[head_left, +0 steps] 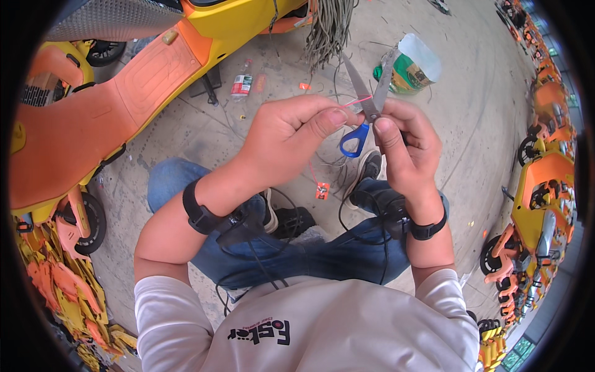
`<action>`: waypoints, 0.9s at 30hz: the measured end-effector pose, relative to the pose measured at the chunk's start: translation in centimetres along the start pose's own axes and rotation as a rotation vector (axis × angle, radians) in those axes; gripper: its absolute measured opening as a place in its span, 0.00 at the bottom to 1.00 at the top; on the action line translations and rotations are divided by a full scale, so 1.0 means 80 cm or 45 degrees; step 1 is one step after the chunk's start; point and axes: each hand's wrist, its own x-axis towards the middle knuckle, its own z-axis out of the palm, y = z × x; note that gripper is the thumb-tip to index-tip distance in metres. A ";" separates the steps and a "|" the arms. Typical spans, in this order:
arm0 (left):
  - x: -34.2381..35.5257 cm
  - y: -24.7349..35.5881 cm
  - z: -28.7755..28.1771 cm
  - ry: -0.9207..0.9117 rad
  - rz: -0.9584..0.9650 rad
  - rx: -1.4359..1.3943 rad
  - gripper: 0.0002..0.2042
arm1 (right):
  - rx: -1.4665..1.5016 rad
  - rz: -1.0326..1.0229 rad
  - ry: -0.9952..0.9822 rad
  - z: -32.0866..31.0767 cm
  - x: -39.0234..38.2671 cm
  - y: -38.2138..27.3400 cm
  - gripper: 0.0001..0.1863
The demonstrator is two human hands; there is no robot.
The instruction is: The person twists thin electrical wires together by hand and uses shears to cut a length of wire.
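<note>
Between the thumb and fingers of my left hand point(288, 133), a thin pinkish-red wire or string point(358, 101) is pinched. Its upper end runs across the spread blades of a pair of scissors point(372, 111) with a blue handle. My right hand point(409, 146) is closed around the scissors near their pivot, blades pointing away from me. One blue finger loop hangs below, beside my left fingertips. A small orange tag point(322, 190) with a dark printed pattern dangles under my left hand, apparently on the same red string. Whether the blades touch the string is unclear.
A yellow and orange scooter point(155, 80) stands at the left, with a bundle of grey cables point(330, 31) beside its far end. On the floor lie a plastic bottle point(242, 80), another orange tag point(304, 86) and a cut green-and-white bag point(412, 71). More scooters point(545, 180) line the right.
</note>
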 end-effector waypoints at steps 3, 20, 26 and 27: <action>0.000 0.000 0.004 0.024 -0.017 -0.063 0.13 | -0.163 -0.102 0.027 -0.005 0.002 0.010 0.10; -0.002 -0.002 -0.004 -0.139 -0.406 -0.596 0.20 | -0.146 -0.223 0.057 -0.005 0.009 0.006 0.10; 0.002 0.001 -0.007 -0.265 -0.393 -0.546 0.19 | -0.227 -0.268 0.050 -0.009 0.007 0.006 0.09; 0.002 -0.001 -0.008 -0.290 -0.380 -0.555 0.19 | -0.174 -0.264 0.030 -0.010 0.007 0.006 0.09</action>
